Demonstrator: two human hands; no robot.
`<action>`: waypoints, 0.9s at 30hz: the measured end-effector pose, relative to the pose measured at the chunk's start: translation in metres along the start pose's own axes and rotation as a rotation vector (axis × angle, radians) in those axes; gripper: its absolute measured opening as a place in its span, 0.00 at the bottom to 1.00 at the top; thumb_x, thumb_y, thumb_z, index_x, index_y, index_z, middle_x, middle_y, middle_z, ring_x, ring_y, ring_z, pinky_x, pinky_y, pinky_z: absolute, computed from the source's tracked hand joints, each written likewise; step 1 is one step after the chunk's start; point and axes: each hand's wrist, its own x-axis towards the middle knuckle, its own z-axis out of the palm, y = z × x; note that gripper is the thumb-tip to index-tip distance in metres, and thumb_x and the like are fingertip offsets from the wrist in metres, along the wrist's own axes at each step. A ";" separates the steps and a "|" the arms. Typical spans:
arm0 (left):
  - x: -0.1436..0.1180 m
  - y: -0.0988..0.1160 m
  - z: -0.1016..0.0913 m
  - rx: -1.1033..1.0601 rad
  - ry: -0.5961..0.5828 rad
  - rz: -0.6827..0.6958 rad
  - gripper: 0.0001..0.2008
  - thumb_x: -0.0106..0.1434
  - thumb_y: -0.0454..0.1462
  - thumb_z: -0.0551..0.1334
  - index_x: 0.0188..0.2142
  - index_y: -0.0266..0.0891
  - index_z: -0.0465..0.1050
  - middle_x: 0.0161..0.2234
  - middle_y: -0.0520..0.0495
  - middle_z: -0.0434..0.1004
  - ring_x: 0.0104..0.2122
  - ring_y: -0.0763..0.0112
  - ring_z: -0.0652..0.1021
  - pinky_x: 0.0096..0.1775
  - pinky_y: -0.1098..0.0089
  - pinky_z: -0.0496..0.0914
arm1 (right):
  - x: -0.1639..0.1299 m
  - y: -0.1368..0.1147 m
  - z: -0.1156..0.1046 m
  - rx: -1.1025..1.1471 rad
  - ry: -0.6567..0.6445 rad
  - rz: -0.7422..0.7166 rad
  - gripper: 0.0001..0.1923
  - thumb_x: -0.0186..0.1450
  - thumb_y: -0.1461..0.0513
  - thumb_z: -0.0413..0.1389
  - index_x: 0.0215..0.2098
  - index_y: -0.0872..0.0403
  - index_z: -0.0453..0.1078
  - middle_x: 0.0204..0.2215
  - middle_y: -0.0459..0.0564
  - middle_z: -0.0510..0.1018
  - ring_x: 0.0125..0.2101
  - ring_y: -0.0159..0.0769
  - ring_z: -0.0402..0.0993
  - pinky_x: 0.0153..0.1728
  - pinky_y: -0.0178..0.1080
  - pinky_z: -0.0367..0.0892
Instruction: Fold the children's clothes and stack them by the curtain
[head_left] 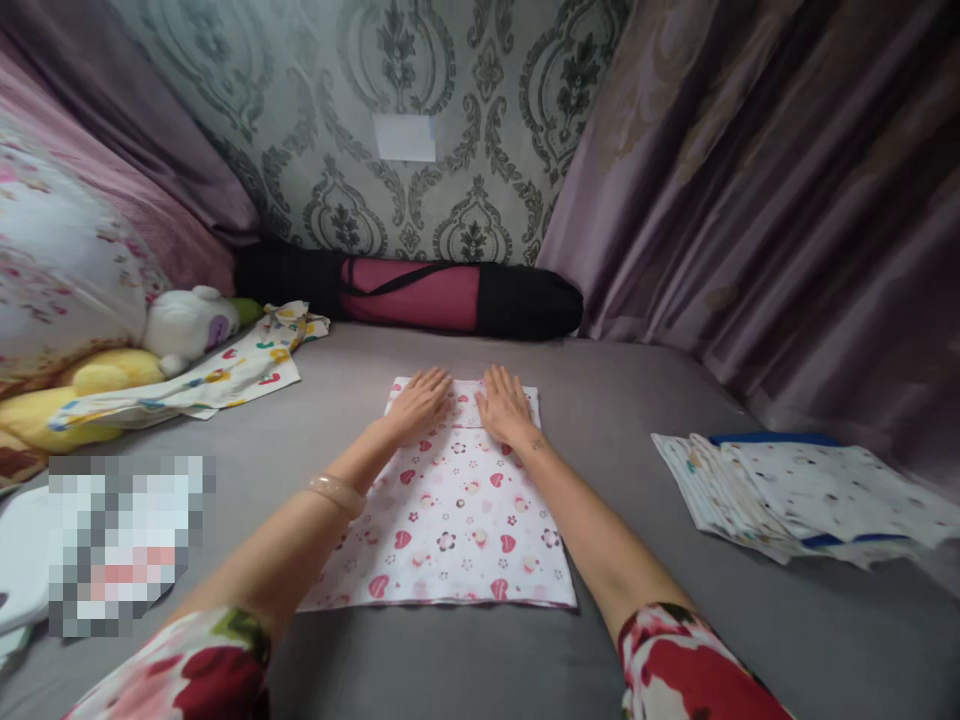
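Observation:
A white cloth (465,510) printed with pink hearts and flowers lies flat on the grey bed sheet (607,390). Its far end is folded back over itself in a narrow band. My left hand (421,400) rests on the left part of that band, palm down with fingers stretched out. On the right part of the band lies my right hand (502,402), also flat with its fingers extended. Neither hand grips anything. My forearms cover parts of the cloth's left and right edges.
Folded printed cloths (810,495) lie in a stack at the right. A black and pink bolster-shaped bag (412,295) lies along the wall. At the left are a patterned garment (225,380), a white plush toy (191,325), a yellow plush (60,410) and a blurred-out item (131,545).

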 end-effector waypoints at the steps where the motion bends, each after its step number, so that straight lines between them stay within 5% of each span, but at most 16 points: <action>1: 0.004 0.004 0.002 -0.017 -0.001 0.021 0.29 0.72 0.45 0.42 0.65 0.30 0.56 0.67 0.36 0.53 0.67 0.58 0.53 0.65 0.58 0.47 | 0.001 -0.005 0.003 0.005 -0.004 -0.051 0.33 0.72 0.55 0.35 0.68 0.67 0.49 0.69 0.59 0.48 0.69 0.45 0.38 0.66 0.48 0.33; 8: 0.013 0.005 0.025 -0.074 -0.055 -0.037 0.32 0.72 0.49 0.38 0.67 0.32 0.52 0.68 0.38 0.52 0.67 0.57 0.54 0.65 0.55 0.47 | 0.004 -0.012 0.016 0.046 -0.111 -0.017 0.34 0.73 0.51 0.33 0.68 0.65 0.49 0.68 0.59 0.51 0.68 0.45 0.40 0.66 0.50 0.35; 13: 0.013 0.006 0.019 -0.081 -0.110 -0.042 0.33 0.72 0.49 0.38 0.68 0.30 0.49 0.68 0.38 0.49 0.68 0.59 0.51 0.65 0.57 0.45 | 0.005 -0.012 0.013 0.068 -0.123 -0.014 0.34 0.73 0.51 0.33 0.69 0.64 0.48 0.68 0.58 0.50 0.69 0.44 0.38 0.66 0.50 0.33; 20: -0.017 -0.016 0.007 -0.094 -0.054 -0.136 0.35 0.71 0.51 0.37 0.68 0.31 0.49 0.69 0.36 0.46 0.68 0.56 0.48 0.65 0.54 0.43 | -0.007 0.022 -0.005 0.138 -0.152 -0.005 0.34 0.72 0.52 0.31 0.70 0.62 0.42 0.70 0.55 0.43 0.69 0.39 0.34 0.66 0.46 0.32; 27: -0.033 -0.037 0.021 -0.135 -0.089 -0.189 0.36 0.70 0.53 0.36 0.69 0.33 0.47 0.70 0.39 0.44 0.68 0.56 0.47 0.65 0.58 0.45 | -0.024 0.040 0.011 0.053 -0.095 -0.016 0.33 0.72 0.54 0.33 0.69 0.65 0.46 0.69 0.57 0.48 0.68 0.40 0.40 0.66 0.43 0.33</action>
